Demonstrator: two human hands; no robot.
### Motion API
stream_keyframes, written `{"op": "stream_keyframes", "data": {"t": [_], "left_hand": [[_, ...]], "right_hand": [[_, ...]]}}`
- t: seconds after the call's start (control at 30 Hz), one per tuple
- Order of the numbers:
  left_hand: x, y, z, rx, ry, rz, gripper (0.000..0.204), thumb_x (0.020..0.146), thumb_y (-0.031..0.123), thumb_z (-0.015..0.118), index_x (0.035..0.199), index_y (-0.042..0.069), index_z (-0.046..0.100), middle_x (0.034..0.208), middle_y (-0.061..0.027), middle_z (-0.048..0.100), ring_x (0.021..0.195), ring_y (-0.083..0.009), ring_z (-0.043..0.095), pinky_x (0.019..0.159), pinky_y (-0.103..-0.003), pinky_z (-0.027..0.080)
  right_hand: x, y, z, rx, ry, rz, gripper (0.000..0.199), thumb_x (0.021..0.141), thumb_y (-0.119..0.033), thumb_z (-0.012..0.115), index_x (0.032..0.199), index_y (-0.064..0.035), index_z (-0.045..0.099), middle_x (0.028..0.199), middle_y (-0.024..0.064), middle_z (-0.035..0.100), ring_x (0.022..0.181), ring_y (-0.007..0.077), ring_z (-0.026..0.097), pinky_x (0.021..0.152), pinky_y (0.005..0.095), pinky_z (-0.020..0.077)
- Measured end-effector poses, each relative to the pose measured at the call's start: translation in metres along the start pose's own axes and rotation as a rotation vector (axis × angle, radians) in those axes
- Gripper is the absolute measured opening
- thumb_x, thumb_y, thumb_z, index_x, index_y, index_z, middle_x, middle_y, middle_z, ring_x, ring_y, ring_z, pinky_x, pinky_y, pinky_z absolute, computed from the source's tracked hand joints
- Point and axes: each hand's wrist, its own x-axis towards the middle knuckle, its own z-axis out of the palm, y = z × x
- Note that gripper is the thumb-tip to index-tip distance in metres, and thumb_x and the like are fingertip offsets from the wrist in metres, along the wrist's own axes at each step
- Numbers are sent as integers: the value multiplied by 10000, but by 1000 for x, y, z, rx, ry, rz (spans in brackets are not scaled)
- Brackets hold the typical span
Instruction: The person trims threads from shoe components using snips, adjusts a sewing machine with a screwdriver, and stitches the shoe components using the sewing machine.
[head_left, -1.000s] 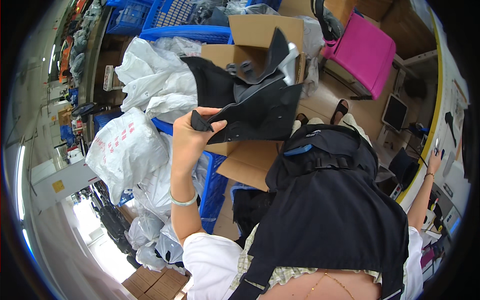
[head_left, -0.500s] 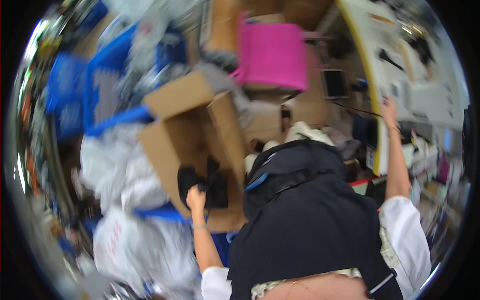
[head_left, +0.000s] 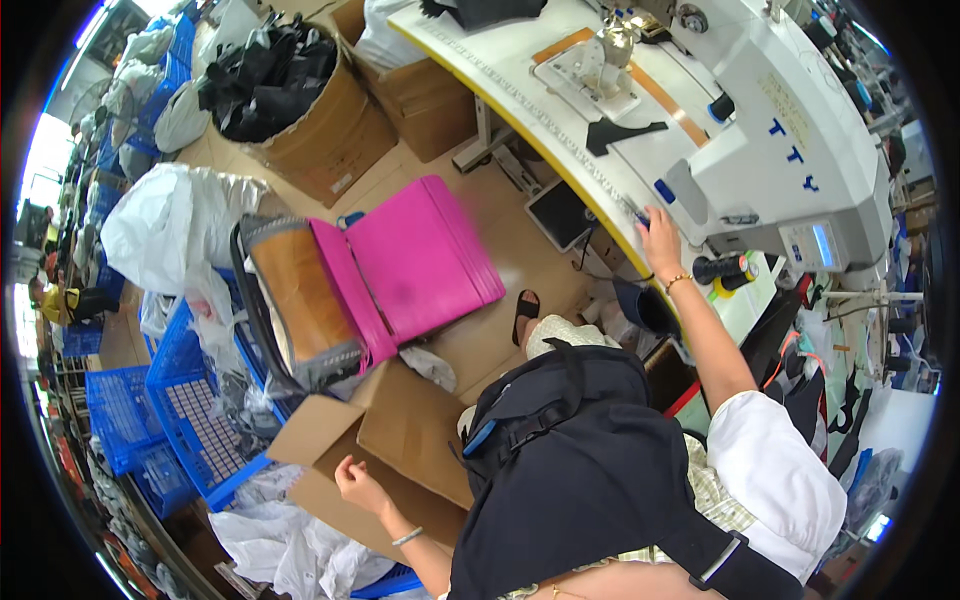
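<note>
My left hand [head_left: 362,487] hovers over the open cardboard box [head_left: 415,430] beside my lap. Its fingers are loosely bent and slightly apart, with nothing seen in them. At the yellow-edged white table, my right hand [head_left: 660,242] rests by the rim, closed around a small dark tool [head_left: 641,216] whose kind I cannot make out. Beyond that hand, a black cut piece of fabric [head_left: 618,135] lies flat on the tabletop [head_left: 560,115], near the white sewing machine [head_left: 740,160]. The bottom of the box is mostly hidden.
Ahead stands a pink chair [head_left: 425,260] with a brown cushioned back. Farther off, a round carton [head_left: 330,150] holds black scraps. Blue crates [head_left: 200,415] and white plastic bags [head_left: 290,535] crowd my left. Thread spools [head_left: 725,272] stand beyond my right wrist.
My left hand has let go of the black pieces it held in the box; they are out of sight. The view has swung right, bringing in the sewing machine. My right hand stays at the table edge.
</note>
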Motion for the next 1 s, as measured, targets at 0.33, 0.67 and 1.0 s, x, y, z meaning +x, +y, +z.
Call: {"op": "stream_keyframes", "data": {"t": [0.33, 0.67, 1.0], "left_hand": [[-9, 157, 275, 181, -1115, 327, 261, 807, 115, 541, 1038, 23, 622, 904, -211, 652, 884, -307, 639, 789, -349, 488], [-8, 337, 473, 532, -1330, 1236, 327, 812, 268, 509, 890, -17, 648, 946, -247, 622, 909, -367, 606, 838, -414, 469], [142, 418, 503, 90, -1352, 812, 309, 806, 210, 505, 964, -36, 606, 1012, -250, 585, 977, -361, 563, 848, -427, 450]], "right_hand": [[52, -58, -4, 285, 40, -6, 398, 741, -34, 593, 1118, -4, 469, 1059, 154, 472, 992, 318, 499, 849, 368, 428], [218, -34, 25, 1125, 131, 549, 755, 673, -6, 623, 1340, -43, 272, 1323, 148, 371, 1148, 267, 457, 892, 349, 444], [303, -30, 77, 1158, 61, 784, 233, 774, -77, 609, 980, 32, 592, 837, 98, 650, 724, 172, 622, 657, 295, 500]]}}
